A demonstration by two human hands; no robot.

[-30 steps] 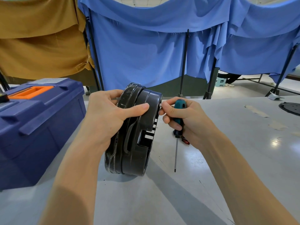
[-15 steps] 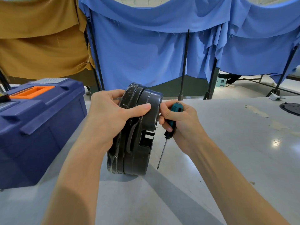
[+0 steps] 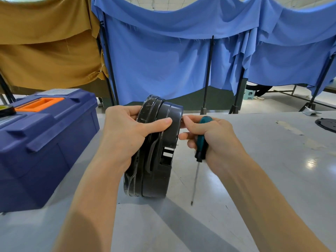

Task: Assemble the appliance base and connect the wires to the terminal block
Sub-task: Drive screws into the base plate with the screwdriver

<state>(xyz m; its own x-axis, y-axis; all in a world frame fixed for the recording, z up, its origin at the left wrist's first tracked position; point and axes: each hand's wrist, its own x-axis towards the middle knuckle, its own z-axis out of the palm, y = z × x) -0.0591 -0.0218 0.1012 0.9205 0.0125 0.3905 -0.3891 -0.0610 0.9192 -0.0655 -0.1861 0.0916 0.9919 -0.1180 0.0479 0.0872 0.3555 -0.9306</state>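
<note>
The dark grey round appliance base [image 3: 156, 171] stands on its edge on the grey table [image 3: 254, 188]. My left hand [image 3: 125, 137] grips its top from the left, thumb laid across the rim. My right hand [image 3: 211, 139] is just right of the base, fingers curled round a teal-handled screwdriver [image 3: 201, 142] whose shaft points down toward the table. The fingertips of that hand touch the base's right face near the top. What they touch there is hidden. No wires or terminal block show.
A blue toolbox [image 3: 45, 142] with an orange handle stands at the left, close to the base. A black round part [image 3: 327, 124] lies at the table's far right edge. Blue and tan cloths hang behind the table.
The screwdriver has swung from slanting toward the base back to pointing nearly straight down. My right hand has shifted slightly right. The base and my left hand have barely moved.
</note>
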